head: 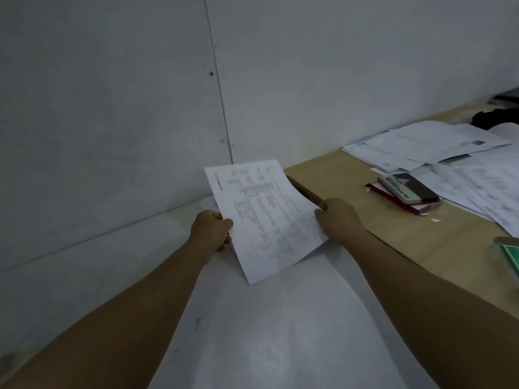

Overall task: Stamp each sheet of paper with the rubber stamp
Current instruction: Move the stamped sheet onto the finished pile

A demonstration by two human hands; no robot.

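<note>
Wooden desk, 1 printed sheet held up at its left end.
Left hand and right hand each pinch a side edge; best to lay it flat near the ink pad and smooth it before stamping.

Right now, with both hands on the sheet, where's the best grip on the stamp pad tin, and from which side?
Pinch the stamp pad tin across its two long edges, from above, with the nearer right hand. It lies flat on a maroon book, so its underside is blocked, while its thin long sides show bare. Probably free that hand from the sheet first.
</note>
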